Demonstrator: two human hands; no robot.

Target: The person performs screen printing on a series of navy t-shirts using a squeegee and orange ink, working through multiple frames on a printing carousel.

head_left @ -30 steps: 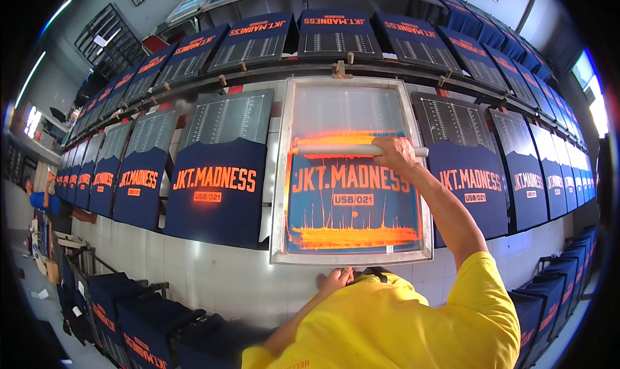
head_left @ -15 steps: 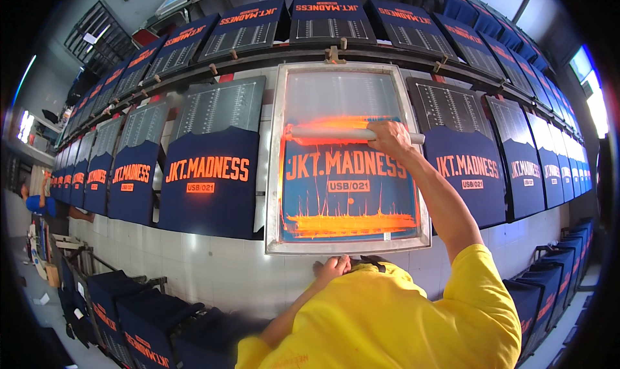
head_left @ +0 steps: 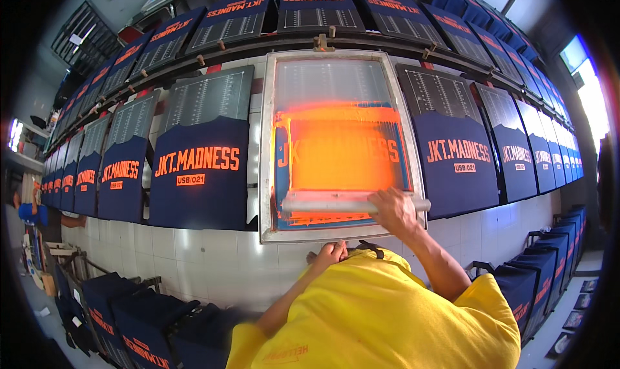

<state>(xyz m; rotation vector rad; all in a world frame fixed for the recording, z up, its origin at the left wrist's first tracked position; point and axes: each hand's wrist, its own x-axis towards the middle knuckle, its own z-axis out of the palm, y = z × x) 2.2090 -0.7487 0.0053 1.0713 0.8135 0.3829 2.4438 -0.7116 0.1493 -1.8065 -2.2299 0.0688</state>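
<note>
My right hand (head_left: 394, 211) is wrapped round the right end of a long pale squeegee (head_left: 323, 204). The squeegee lies crosswise near the close end of a screen printing frame (head_left: 266, 143). Behind it, bright orange ink (head_left: 342, 153) coats most of the mesh and covers much of the stencil lettering. Some orange ink also shows along the squeegee's near side. My left hand (head_left: 332, 253) is held against my waist, just below the frame's near edge, with its fingers curled; whatever they may hold is hidden.
Navy T-shirts with orange lettering lie on boards to the left (head_left: 197, 156) and right (head_left: 455, 153). Beyond a rail (head_left: 245, 51) runs another row of shirts (head_left: 316, 1). More dark shirts (head_left: 139, 311) hang behind me. A person in blue (head_left: 35, 211) is at the far left.
My right hand has drawn the squeegee toward me, from the far part of the screen to its near end. Orange ink now covers the middle. My left hand stays at my waist.
</note>
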